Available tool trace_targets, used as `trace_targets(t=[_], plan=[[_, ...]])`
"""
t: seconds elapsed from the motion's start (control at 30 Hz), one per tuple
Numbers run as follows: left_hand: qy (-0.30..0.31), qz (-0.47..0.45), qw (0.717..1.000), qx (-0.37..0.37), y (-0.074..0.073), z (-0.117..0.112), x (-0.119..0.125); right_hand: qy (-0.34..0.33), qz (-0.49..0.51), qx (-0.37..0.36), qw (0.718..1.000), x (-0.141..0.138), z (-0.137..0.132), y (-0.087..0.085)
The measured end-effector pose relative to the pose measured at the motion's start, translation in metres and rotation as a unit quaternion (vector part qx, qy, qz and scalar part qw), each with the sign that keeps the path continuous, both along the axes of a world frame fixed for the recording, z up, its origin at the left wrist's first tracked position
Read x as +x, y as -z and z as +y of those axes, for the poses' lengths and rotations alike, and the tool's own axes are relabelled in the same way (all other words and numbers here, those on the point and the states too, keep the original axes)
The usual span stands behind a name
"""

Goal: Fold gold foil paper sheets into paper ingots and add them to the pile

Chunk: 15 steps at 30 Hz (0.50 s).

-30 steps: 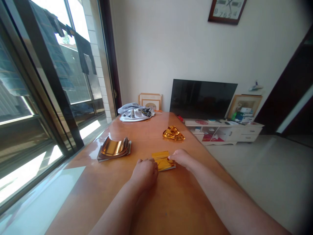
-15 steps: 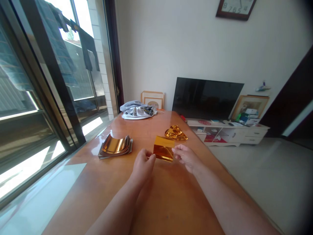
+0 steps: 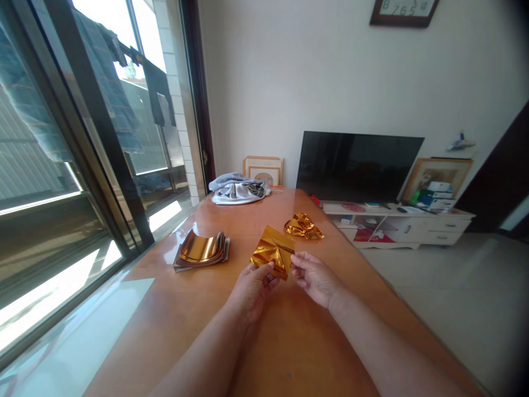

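Observation:
A shiny gold foil sheet (image 3: pixel 270 245), creased and partly folded, is held above the table between both hands. My left hand (image 3: pixel 254 286) grips its near left edge, thumb on top and fingers underneath. With closed fingertips my right hand (image 3: pixel 316 275) pinches the right edge. Left of the hands lies a stack of curled gold foil sheets (image 3: pixel 201 249) on the table. Beyond my right hand rest folded gold foil pieces (image 3: pixel 303 226), crumpled in shape.
The brown wooden table (image 3: pixel 198 325) stretches ahead, with a pale sheet (image 3: pixel 111 325) at its left edge. A bundle of grey cloth (image 3: pixel 237 189) lies at the far end. Beyond the right side stand a television (image 3: pixel 355 166) and a white cabinet (image 3: pixel 446 229).
The foil sheet has been turned and tilted, its creases now facing up. My left hand has shifted right, its thumb further onto the foil. The view has swung slightly left.

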<state>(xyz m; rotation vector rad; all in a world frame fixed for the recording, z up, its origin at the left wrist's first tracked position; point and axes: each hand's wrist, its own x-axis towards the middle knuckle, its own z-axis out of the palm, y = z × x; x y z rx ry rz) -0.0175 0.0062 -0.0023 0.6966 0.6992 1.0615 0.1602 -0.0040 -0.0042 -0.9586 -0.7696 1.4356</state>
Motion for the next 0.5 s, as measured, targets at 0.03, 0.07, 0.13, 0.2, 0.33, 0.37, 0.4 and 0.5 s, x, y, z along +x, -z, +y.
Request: trace_targets(t=[0.03,0.07,0.13,0.2,0.33,0.37,0.4,0.5], plan=[[-0.005,0.006,1.000,0.000,0.000,0.000,-0.001,0.000,0.000,-0.004,1.000,0.000,0.000,0.001],[-0.009,0.018,1.000,0.009,-0.001,0.001,-0.001,0.003,-0.006,-0.008,1.000,-0.001,0.000,0.002],[-0.016,0.060,0.997,0.047,-0.001,0.002,-0.003,0.024,-0.040,-0.021,0.999,-0.001,0.001,0.005],[-0.037,0.123,0.986,0.106,-0.001,0.004,-0.004,0.058,-0.101,-0.026,0.993,-0.002,0.001,0.008],[-0.106,0.278,0.925,0.237,0.000,0.008,-0.008,0.126,-0.279,0.062,0.950,-0.001,-0.001,0.009],[-0.121,0.336,0.893,0.273,0.000,0.008,-0.010,0.145,-0.333,0.104,0.926,-0.001,-0.003,0.007],[-0.137,0.403,0.851,0.309,-0.001,0.007,-0.011,0.165,-0.389,0.149,0.894,-0.002,-0.005,0.004],[-0.153,0.576,0.684,0.421,-0.009,0.001,-0.016,0.209,-0.538,0.279,0.767,-0.005,-0.013,-0.008]])
